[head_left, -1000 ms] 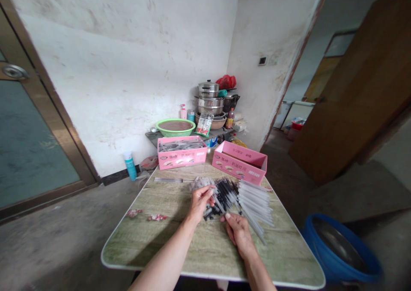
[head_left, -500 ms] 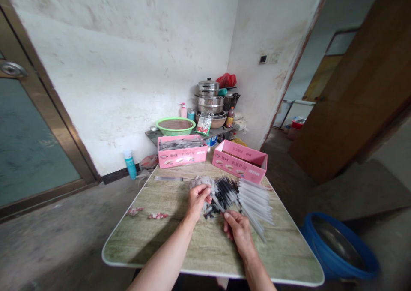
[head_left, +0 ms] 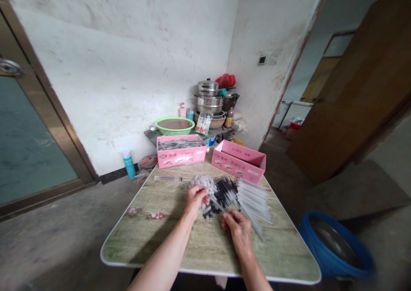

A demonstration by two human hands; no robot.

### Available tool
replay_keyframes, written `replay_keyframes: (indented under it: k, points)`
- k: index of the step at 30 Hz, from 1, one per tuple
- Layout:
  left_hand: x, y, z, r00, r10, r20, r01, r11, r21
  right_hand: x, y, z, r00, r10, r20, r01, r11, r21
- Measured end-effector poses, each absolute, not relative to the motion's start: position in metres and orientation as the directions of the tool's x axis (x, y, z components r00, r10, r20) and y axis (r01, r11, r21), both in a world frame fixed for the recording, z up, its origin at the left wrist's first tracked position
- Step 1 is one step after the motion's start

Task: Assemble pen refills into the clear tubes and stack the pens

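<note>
My right hand (head_left: 236, 226) is closed on the near end of a thin translucent plastic tube (head_left: 218, 204), which slants up and left over the table. My left hand (head_left: 196, 201) has thumb and forefinger pinched at the tube's far end; any small part between them is too small to make out. Just beyond my left hand lies a heap of small whitish pieces (head_left: 202, 180). Thin black parts (head_left: 224, 189) are piled in the middle. Many translucent tubes (head_left: 253, 199) lie side by side at the right, with some slanting toward my right hand.
At the table's back stand a pink box (head_left: 181, 157) filled with slender translucent pieces and another pink box (head_left: 239, 164). A long thin item (head_left: 167, 178) lies at the left. Behind are a green basin (head_left: 175, 131) and stacked pots (head_left: 209, 100). A blue bucket (head_left: 337, 244) stands right.
My left fingers have curled closer around the tube's far end. My right hand stays on the tube, nearly unmoved. The whole view has shifted slightly.
</note>
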State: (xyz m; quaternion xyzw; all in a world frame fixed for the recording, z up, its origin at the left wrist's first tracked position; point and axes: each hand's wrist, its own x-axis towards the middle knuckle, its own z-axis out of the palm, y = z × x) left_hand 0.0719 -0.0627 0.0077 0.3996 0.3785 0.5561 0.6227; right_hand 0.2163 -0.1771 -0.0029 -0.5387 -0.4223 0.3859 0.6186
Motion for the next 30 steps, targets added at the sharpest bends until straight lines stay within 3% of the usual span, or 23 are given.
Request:
replay_keyframes:
  k: [3, 6, 18, 21, 27, 30]
  points:
    - [0.069, -0.063, 0.011, 0.199, 0.979, 0.039, -0.431, 0.051, 0.901, 0.217, -0.177, -0.002, 0.364, 0.931, 0.038, -0.082, 0.072, -0.994]
    - [0.068, -0.065, 0.015, 0.230, 0.968, 0.098, -0.434, 0.012, 0.901, 0.217, -0.177, -0.001, 0.336, 0.942, 0.016, -0.036, 0.029, -0.999]
    - [0.073, -0.064, 0.013, 0.084, 0.996, -0.008, -0.456, 0.046, 0.889, 0.213, -0.178, -0.002, 0.361, 0.921, 0.145, 0.085, 0.123, -0.989]
    - [0.070, -0.064, 0.016, 0.078, 0.995, 0.055, -0.413, -0.018, 0.911, 0.212, -0.180, 0.004, 0.358, 0.914, 0.190, 0.150, 0.145, -0.978]
    - [0.062, -0.065, 0.020, 0.353, 0.918, 0.180, -0.342, -0.052, 0.938, 0.208, -0.180, 0.017, 0.078, 0.993, 0.094, 0.171, 0.079, -0.982]
    - [0.062, -0.067, 0.018, 0.474, 0.860, 0.192, -0.314, -0.039, 0.949, 0.200, -0.174, 0.023, -0.045, 0.996, -0.072, -0.006, -0.073, -0.997]
